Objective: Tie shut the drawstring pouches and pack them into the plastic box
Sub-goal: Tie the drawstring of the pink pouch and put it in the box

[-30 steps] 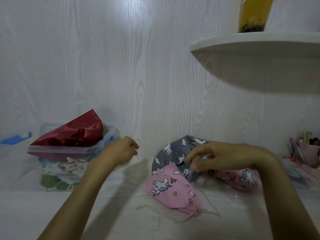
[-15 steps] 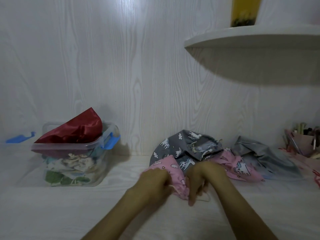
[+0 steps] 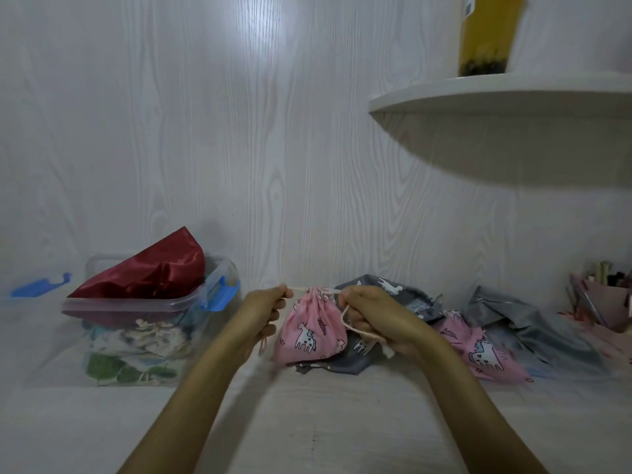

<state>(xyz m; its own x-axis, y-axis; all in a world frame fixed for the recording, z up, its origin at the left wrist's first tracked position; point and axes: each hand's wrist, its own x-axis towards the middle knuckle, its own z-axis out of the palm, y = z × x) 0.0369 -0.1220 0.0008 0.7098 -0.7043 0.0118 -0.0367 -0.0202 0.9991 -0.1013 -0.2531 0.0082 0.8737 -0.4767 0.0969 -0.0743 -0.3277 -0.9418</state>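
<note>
Pouch (image 3: 313, 331) cords pinched by L hand (image 3: 265, 311) & R hand (image 3: 371, 314) over white tabletop (image 3: 325, 422).

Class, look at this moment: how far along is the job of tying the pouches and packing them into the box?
Done: the plastic box already holds several fabric items, with a red satin pouch on top.

In hand: the left hand and right hand pull the cords of a pink unicorn pouch, its mouth gathered.

Left: a grey unicorn pouch, another pink pouch and a grey-blue one lie unpacked.
</note>
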